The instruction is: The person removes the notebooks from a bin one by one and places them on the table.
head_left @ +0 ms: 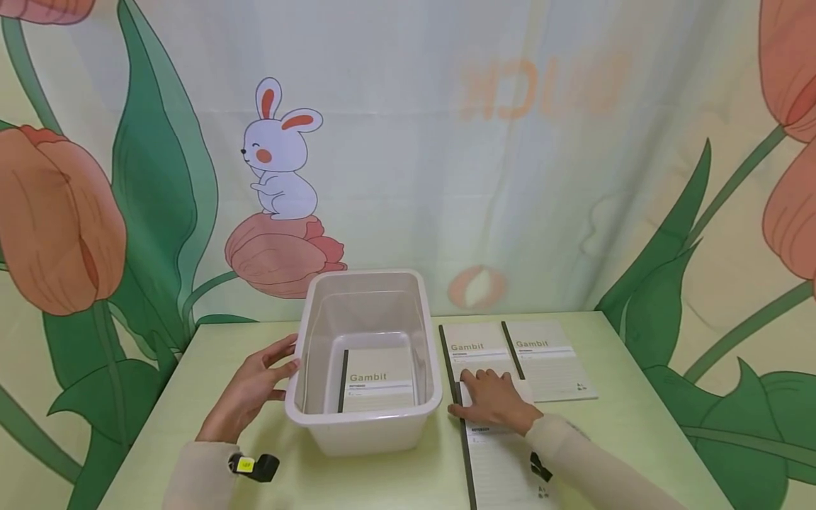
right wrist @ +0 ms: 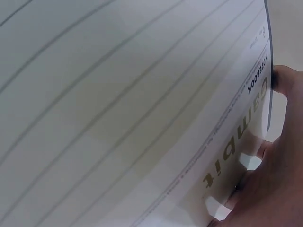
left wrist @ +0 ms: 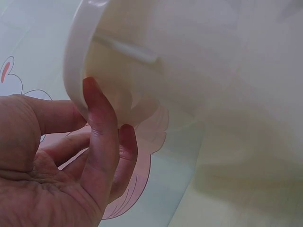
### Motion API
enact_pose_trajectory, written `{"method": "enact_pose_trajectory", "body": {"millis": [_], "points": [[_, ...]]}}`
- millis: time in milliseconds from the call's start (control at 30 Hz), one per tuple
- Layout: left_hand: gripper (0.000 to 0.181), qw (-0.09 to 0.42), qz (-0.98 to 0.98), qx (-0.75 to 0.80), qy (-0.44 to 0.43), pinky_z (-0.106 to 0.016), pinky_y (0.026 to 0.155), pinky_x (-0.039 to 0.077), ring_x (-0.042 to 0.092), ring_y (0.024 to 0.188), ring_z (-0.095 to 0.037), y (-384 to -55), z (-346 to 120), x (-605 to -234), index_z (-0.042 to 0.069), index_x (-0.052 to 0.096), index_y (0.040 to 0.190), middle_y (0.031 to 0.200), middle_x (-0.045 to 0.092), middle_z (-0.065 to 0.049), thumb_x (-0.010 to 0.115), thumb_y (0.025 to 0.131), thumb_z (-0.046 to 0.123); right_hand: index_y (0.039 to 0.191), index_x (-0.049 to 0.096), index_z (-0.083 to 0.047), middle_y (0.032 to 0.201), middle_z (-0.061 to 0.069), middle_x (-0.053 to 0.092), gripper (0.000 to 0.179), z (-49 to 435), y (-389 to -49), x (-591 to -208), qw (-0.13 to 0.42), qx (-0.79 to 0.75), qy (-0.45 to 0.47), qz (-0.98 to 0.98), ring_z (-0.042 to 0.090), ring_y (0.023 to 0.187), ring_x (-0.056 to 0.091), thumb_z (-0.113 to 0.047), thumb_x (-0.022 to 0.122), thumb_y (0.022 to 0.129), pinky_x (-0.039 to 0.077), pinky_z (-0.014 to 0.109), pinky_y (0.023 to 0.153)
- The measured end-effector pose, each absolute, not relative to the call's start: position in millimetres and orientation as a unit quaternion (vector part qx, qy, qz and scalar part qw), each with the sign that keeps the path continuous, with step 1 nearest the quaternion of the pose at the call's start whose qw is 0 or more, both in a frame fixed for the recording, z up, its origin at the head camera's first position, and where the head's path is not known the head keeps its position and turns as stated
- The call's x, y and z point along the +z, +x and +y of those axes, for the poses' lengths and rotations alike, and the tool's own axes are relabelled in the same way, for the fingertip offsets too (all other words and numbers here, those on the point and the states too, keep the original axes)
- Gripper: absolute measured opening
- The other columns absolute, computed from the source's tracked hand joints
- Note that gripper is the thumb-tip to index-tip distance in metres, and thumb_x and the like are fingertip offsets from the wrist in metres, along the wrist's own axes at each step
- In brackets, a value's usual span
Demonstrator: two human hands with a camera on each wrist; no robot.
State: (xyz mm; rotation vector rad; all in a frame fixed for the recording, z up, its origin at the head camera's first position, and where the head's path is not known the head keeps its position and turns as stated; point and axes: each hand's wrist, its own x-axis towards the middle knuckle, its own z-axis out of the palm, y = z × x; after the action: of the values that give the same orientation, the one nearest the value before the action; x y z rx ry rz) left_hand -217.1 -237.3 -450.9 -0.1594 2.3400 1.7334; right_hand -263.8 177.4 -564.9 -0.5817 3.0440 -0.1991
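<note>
A grey plastic bin (head_left: 366, 432) stands on the table with one "Gambit" notebook (head_left: 382, 398) lying flat on its floor. At the bin's left side my left hand (head_left: 255, 382) holds the rim (left wrist: 75, 52), its fingers bent about the lip. To the right of the bin my right hand (head_left: 494, 402) grips the top end of the nearest notebook (head_left: 503, 460). Its thumb is at the dark spine and its fingertips reach over the top edge. The right wrist view shows this notebook's lined cover (right wrist: 123, 104) close up.
Beyond my right hand lie two more notebooks, one partly covered (head_left: 474, 340) and another beside it (head_left: 551, 365). The pale green table (head_left: 637, 425) ends at a curtain (head_left: 408, 177) printed with tulips and a rabbit.
</note>
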Motion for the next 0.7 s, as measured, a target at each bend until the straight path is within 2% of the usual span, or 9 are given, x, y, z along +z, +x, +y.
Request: {"method": "enact_pose_trajectory", "body": {"millis": [167,433,567,700], "points": [[0.063,0.113,0.795,0.594,-0.055,-0.035,0.081,0.058,0.047,0.131,-0.038,-218,-238,-452,0.022,0.028,0.156,0.160,0.030,-0.015,0.057,0.100,0.026,0.120,0.056,-0.020,0.097,0.004,0.055,0.060,177,-264,-573,0.019,-0.081,-0.188,0.979,0.023,0.092,0.051,-0.066,0.064,0.082,0.042,0.049,0.074],[0.062,0.111,0.796,0.593,-0.049,-0.038,0.084,0.058,0.048,0.131,-0.037,-216,-238,-448,0.022,0.029,0.156,0.159,0.031,-0.016,0.056,0.100,0.025,0.116,0.055,-0.019,0.094,0.003,0.045,0.059,173,-259,-584,0.005,-0.060,-0.198,0.978,0.022,0.087,0.039,-0.067,0.062,0.082,0.034,0.042,0.068],[0.062,0.112,0.795,0.594,-0.051,-0.036,0.083,0.058,0.047,0.132,-0.038,-216,-237,-447,0.021,0.028,0.156,0.159,0.030,-0.016,0.055,0.101,0.024,0.116,0.056,-0.019,0.097,0.004,0.047,0.058,173,-257,-582,-0.008,-0.037,-0.204,0.978,0.023,0.089,0.041,-0.067,0.060,0.084,0.037,0.044,0.070],[0.062,0.114,0.793,0.596,-0.054,-0.038,0.083,0.058,0.046,0.133,-0.038,-216,-235,-448,0.021,0.028,0.156,0.160,0.030,-0.017,0.055,0.101,0.024,0.127,0.056,-0.021,0.114,0.006,0.053,0.061,173,-255,-571,-0.004,-0.043,-0.203,0.978,0.027,0.103,0.049,-0.067,0.058,0.086,0.042,0.053,0.080]]}}
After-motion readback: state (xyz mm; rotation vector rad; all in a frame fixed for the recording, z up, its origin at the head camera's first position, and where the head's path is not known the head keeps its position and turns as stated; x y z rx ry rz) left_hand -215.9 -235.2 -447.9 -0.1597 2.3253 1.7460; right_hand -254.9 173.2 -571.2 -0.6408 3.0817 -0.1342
